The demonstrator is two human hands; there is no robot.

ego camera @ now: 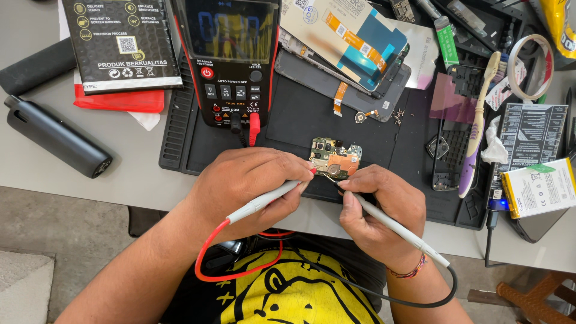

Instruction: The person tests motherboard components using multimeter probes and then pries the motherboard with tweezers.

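Note:
My left hand (249,180) grips a grey test probe with a red lead (264,201), its tip touching a small phone circuit board (335,158) on the black work mat (300,120). In my right hand (378,207) is a second grey probe with a black lead (396,227), its tip at the board's lower edge. Both leads run from a black and red multimeter (231,60) standing at the back of the mat.
Phone screens (348,45) and a frame lie behind the board. A toothbrush (477,129), tape roll (531,66), batteries (537,183) and a phone frame strip (447,150) sit at right. A dark cylinder tool (57,138) and a black packet (123,42) lie at left.

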